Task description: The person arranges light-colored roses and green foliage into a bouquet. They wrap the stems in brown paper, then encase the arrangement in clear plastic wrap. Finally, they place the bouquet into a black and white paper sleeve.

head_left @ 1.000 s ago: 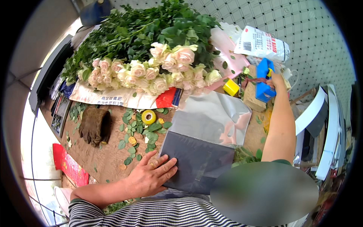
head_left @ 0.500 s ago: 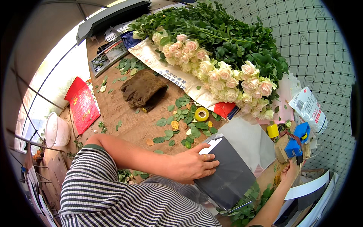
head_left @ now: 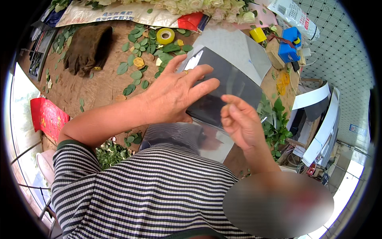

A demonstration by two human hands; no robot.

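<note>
My left hand [head_left: 181, 87] lies over the upper left side of a dark grey wrapping sheet [head_left: 234, 75], fingers spread. The sheet is folded flat, with a white edge showing beneath those fingers. Green leafy stems [head_left: 275, 123] stick out past its lower right side. Close to the sheet's lower right edge, my right hand [head_left: 243, 123] is raised with thumb and fingers curled into a pinch. Whatever it holds is too small or thin to make out. Shiny clear film [head_left: 171, 133] lies between the sheet and my striped shirt.
Beyond the sheet are clear film [head_left: 234, 44], a yellow tape roll [head_left: 159, 36] and loose leaves [head_left: 136, 75]. Brown gloves [head_left: 89, 47] lie left. A blue tape dispenser [head_left: 287, 49] and yellow rubber bands [head_left: 283, 83] are right. Pale roses [head_left: 217, 8] lie at the back.
My right hand has come away from the blue tape dispenser, back to the dark sheet. My left hand's fingers have lifted and spread. The view has tilted down toward my body.
</note>
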